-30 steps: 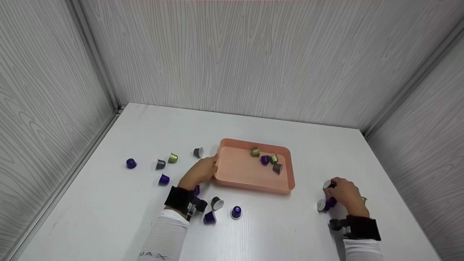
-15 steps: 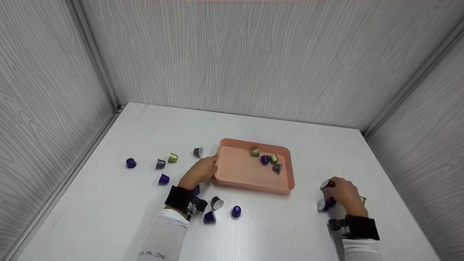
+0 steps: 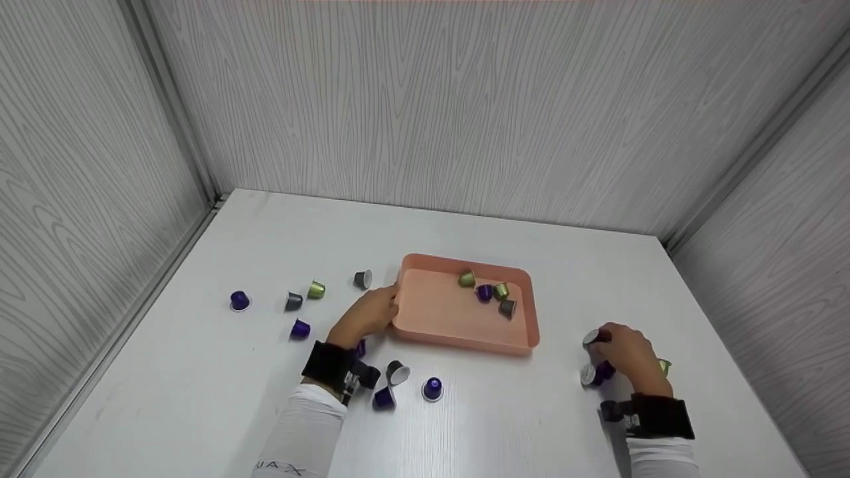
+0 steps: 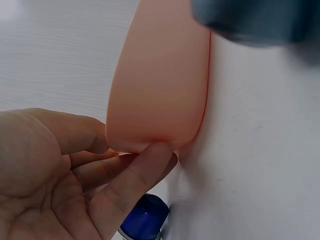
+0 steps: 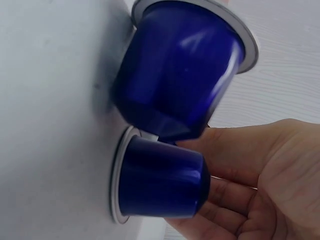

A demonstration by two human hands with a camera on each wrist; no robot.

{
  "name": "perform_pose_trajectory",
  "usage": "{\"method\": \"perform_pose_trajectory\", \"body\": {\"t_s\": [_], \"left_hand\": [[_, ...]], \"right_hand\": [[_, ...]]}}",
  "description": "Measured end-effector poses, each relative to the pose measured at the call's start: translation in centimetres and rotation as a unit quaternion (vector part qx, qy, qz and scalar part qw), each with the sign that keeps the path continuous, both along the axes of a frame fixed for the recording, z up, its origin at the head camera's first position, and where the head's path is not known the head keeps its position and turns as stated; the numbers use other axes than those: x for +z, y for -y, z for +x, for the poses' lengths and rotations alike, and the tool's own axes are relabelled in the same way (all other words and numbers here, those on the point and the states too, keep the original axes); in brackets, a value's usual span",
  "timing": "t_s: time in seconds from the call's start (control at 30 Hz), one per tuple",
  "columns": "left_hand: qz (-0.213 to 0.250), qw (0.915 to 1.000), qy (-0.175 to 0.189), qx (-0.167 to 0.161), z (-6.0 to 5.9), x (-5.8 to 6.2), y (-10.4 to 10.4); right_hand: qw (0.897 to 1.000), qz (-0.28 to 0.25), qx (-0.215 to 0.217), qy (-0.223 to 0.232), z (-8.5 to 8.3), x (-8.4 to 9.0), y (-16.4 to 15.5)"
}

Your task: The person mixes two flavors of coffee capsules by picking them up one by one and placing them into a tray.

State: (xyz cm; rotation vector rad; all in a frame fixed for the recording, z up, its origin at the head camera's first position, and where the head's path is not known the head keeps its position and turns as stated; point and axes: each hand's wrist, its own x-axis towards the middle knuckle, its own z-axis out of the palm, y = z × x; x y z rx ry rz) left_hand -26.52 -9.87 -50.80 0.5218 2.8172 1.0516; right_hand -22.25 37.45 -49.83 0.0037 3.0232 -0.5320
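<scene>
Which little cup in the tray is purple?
The purple cup between the left green cup and the right green cup; the only other one in the tray is a grey cup.

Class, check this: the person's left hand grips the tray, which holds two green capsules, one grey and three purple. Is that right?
Not quite: the head view shows one purple capsule in the tray, not three. The rest of the statement stands.

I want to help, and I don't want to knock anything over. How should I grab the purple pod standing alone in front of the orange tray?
Probably pinch the purple pod by its sloping sides, coming down from above. It stands on its wide rim, narrow end up, and touches neither the tray nor another pod, so there's space around it.
</scene>
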Motion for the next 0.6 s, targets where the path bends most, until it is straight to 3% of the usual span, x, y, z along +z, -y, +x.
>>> {"method": "perform_pose_trajectory", "body": {"t_s": [0.6], "left_hand": [[0.005,0.9993,-0.031,-0.02,0.0,-0.28,0.17]], "right_hand": [[0.999,-0.004,0.012,-0.03,0.34,0.37,0.64]]}}
